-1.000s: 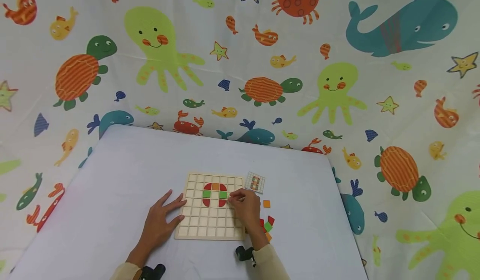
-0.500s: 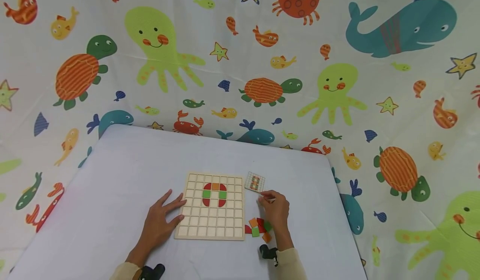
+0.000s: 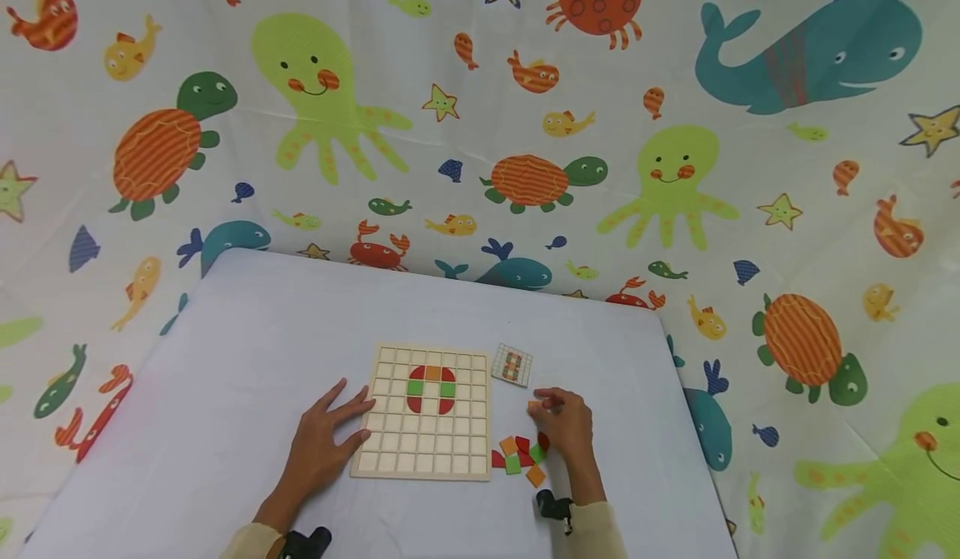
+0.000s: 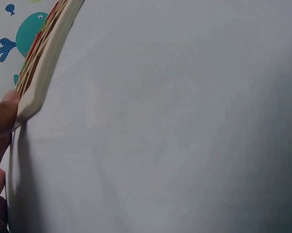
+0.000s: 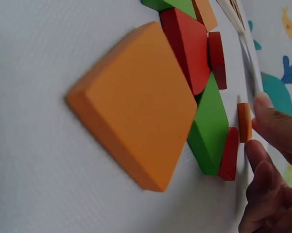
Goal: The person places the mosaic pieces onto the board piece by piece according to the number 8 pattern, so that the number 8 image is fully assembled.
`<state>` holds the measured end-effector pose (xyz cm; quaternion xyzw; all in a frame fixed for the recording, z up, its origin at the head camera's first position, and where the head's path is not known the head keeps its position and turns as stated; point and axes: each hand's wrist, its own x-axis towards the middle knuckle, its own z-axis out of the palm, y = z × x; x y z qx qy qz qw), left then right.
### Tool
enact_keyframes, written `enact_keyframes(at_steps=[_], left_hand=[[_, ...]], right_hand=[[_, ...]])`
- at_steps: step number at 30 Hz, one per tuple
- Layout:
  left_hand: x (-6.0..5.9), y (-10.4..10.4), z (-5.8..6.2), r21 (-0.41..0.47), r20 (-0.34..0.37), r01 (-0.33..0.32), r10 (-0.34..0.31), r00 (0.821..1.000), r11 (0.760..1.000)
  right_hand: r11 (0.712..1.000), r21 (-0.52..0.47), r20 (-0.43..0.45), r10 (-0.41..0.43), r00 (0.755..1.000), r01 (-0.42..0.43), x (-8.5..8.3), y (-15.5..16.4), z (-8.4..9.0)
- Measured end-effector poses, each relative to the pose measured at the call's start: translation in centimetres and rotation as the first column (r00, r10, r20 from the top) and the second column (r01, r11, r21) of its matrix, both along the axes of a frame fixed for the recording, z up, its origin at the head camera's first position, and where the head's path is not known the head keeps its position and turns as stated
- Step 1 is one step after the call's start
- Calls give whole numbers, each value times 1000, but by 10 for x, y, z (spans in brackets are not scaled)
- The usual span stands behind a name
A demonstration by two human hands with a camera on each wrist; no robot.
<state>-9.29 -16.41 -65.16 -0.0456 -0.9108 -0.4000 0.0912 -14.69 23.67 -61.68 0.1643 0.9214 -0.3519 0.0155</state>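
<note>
A wooden grid board (image 3: pixel 382 463) lies on the table. Red rounded tiles, two green squares (image 3: pixel 415 388) and an orange square (image 3: pixel 432 372) form a ring in its upper middle. My left hand (image 3: pixel 322 442) rests at the board's left edge, fingers spread, fingertips on the rim; the left wrist view shows its thumb (image 4: pixel 5 114) along the frame. To the right of the board, my right hand (image 3: pixel 566 421) pinches a loose orange square tile (image 5: pixel 244 122) between thumb and fingers, close to the table. In the head view the fingers partly cover that tile.
Several loose red, green and orange tiles (image 3: pixel 512 464) lie in a cluster at the board's lower right, nearer me than the right hand. A small pattern card (image 3: pixel 512 366) lies beside the board's upper right corner. Behind the white table (image 3: pixel 285 317) hangs a sea-animal curtain (image 3: pixel 465 67).
My right hand has left the ring of tiles on the board, moved right past the pattern card and come to the loose orange tile. The left hand stays at the board's edge.
</note>
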Motion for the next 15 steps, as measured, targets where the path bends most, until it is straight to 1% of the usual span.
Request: enact_keyframes(at_steps=[4,8,11,15], left_hand=[[0,1,1,5,-10,1,0,1000,1000],[0,2,1,-3,-1,2,-2,1000,1000],[-1,1,0,-2,20,6,-6,1000,1000],[-1,0,0,-2,31,5,-5,1000,1000]], right_hand=[[1000,25,34,9,999,-10,2,0,5],[999,31,35,18,999,-19,4,-1,8],[1000,18,28,16,999,-16,5,-2,7],[1000,-21,5,15,1000,-15,6,-2,5]])
